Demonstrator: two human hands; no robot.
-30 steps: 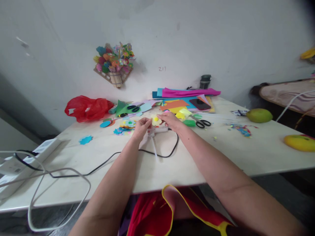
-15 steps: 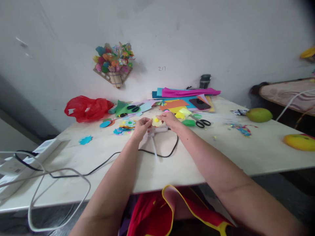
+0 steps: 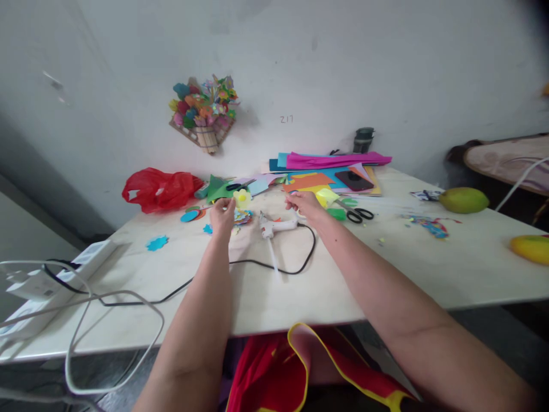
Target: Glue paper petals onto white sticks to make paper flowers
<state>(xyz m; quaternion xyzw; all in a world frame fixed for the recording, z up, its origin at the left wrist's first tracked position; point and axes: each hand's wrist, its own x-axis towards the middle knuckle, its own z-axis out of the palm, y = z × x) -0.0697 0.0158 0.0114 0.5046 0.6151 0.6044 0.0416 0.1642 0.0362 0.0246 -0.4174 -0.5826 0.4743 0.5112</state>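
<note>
A pale surface [image 3: 407, 263] is strewn with craft pieces. At its far side, a stack of coloured sheets [image 3: 309, 182] is laid out, and to the left a crumpled red plastic bag [image 3: 160, 189] is set down. Near the left edge, a white power strip [image 3: 96, 252] is crossed by cables. In the middle, a white glue gun [image 3: 278, 226] is laid on its side, touched by neither hand. The left grip [image 3: 222, 214] is closed at the fingertips on a pale yellow flower [image 3: 242, 198]. The right grip [image 3: 306, 206] is held near the glue gun's handle, fingers drawn together; whether anything is pinched there cannot be told. At the right, 2 fruits [image 3: 464, 199] are placed well apart. Black-handled scissors [image 3: 360, 215] are rested just right of the right grip, and a dark phone [image 3: 354, 180] is laid on the sheets. A blue scalloped cut-out [image 3: 157, 243] is left by itself at the left. The flower is held raised, its yellow centre shown, above a small pile of cut-outs [image 3: 244, 216].
</note>
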